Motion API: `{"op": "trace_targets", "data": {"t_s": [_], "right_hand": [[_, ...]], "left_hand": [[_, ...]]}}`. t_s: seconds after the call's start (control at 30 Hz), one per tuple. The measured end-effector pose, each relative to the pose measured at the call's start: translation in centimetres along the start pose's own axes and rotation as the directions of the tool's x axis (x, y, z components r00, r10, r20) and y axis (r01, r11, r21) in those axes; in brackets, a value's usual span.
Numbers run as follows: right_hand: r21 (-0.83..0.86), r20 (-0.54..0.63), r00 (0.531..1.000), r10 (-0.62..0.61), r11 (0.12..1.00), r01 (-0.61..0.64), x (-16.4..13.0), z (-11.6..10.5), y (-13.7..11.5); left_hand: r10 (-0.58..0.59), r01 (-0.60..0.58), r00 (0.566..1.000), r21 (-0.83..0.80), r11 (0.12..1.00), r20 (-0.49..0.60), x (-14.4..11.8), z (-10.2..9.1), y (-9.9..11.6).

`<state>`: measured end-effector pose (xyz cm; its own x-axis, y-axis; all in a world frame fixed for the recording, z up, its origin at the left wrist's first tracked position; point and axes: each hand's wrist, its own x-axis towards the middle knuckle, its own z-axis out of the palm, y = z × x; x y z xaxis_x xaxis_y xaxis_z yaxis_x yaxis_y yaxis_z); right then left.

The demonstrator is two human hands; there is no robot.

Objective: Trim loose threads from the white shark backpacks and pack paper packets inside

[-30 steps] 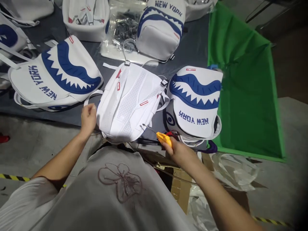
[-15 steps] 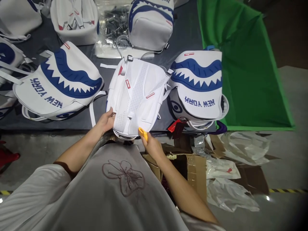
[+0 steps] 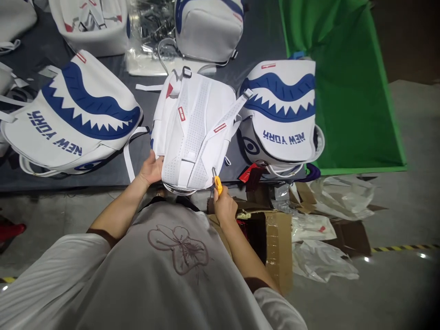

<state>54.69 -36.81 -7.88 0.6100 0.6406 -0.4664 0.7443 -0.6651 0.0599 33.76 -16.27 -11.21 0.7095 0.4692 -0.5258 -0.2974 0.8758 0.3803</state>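
In front of me a white backpack (image 3: 195, 91) lies with its back panel and shoulder straps facing up, close to the table's front edge. My left hand (image 3: 151, 168) holds its lower left side; the fingertips are partly hidden against the bag. Closed around yellow thread snips (image 3: 218, 183), my right hand (image 3: 225, 205) is at the backpack's lower right corner. The metal tips of the snips point up over the white fabric. Whether they touch it I cannot tell.
White backpacks with blue jagged teeth lie left (image 3: 89, 101) and right (image 3: 282, 105), with more behind. A clear plastic bag (image 3: 151, 27) lies at the back, and a green fabric bin (image 3: 347, 91) stands at right. A cardboard box (image 3: 278, 247) and plastic wrappers are below.
My right hand has moved right and slightly up with the thread snips, whose metal tips now show. The right shoulder strap has shifted. The view has moved a little, and my left hand stays at the backpack's side.
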Motion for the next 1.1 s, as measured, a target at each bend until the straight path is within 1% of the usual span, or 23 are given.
{"op": "trace_targets", "data": {"t_s": [0.07,0.13,0.23,0.33,0.43,0.53,0.63,0.7,0.77,0.83,0.9,0.93,1.0,1.03,1.1], "right_hand": [[-0.004,0.023,1.0,-0.014,1.0,0.014,0.7,0.0,-0.3],[0.007,0.033,0.999,-0.013,1.0,0.013,0.8,-0.3,0.0],[0.039,0.003,1.0,-0.006,0.999,0.006,-0.5,-1.0,1.0],[0.055,0.003,1.0,0.004,0.998,-0.004,-2.1,-1.3,1.8],[0.079,0.009,1.0,0.021,0.997,-0.022,-3.0,-1.2,2.2],[0.089,-0.004,0.999,0.035,0.995,-0.035,-2.8,-1.0,2.0],[0.092,-0.019,0.998,0.053,0.994,-0.051,-2.3,-1.1,1.9],[0.086,-0.012,0.997,0.071,0.994,-0.069,-2.6,-1.3,2.2],[0.078,0.015,0.996,0.092,0.993,-0.093,-4.2,-1.4,2.9],[0.068,0.052,0.992,0.117,0.99,-0.121,-7.1,-1.4,3.5],[0.056,0.111,0.986,0.126,0.99,-0.132,-10.4,-1.3,3.3],[0.06,0.158,0.982,0.101,0.992,-0.112,-11.7,-1.2,2.7],[0.093,0.255,0.967,-0.023,0.996,-0.001,-13.1,-0.9,0.8],[0.108,0.283,0.954,-0.1,0.992,0.072,-13.1,-0.7,-0.3],[0.102,0.28,0.936,-0.213,0.976,0.192,-11.8,-0.3,-2.2]], "left_hand": [[-0.01,0.01,1.0,0.005,1.0,-0.029,0.3,0.1,-0.2],[0.0,0.001,0.998,0.007,1.0,-0.059,0.5,0.1,-0.3],[0.076,-0.076,0.994,-0.004,0.997,-0.079,0.6,0.0,-0.2],[0.147,-0.148,0.988,-0.021,0.989,-0.054,0.8,0.0,-0.3],[0.129,-0.13,0.991,-0.031,0.991,-0.032,1.2,0.3,-0.6],[0.111,-0.112,0.993,-0.027,0.993,-0.035,1.5,0.8,-0.9],[0.123,-0.123,0.992,-0.013,0.992,-0.035,1.7,1.4,-0.9],[0.126,-0.127,0.992,-0.021,0.992,-0.017,1.8,1.6,-0.9],[0.125,-0.124,0.992,-0.039,0.991,0.016,1.8,1.5,-0.8],[0.117,-0.116,0.992,-0.051,0.992,0.036,1.8,1.3,-0.8],[0.101,-0.1,0.995,-0.044,0.994,0.023,1.8,1.2,-0.9],[0.089,-0.089,0.996,-0.038,0.995,0.008,1.8,1.2,-1.0],[0.07,-0.07,0.997,-0.029,0.997,-0.01,1.9,1.3,-1.0],[0.063,-0.063,0.998,-0.023,0.998,-0.006,1.9,1.5,-0.9],[0.048,-0.048,0.999,0.0,0.999,0.017,1.6,1.8,-0.6]]}}
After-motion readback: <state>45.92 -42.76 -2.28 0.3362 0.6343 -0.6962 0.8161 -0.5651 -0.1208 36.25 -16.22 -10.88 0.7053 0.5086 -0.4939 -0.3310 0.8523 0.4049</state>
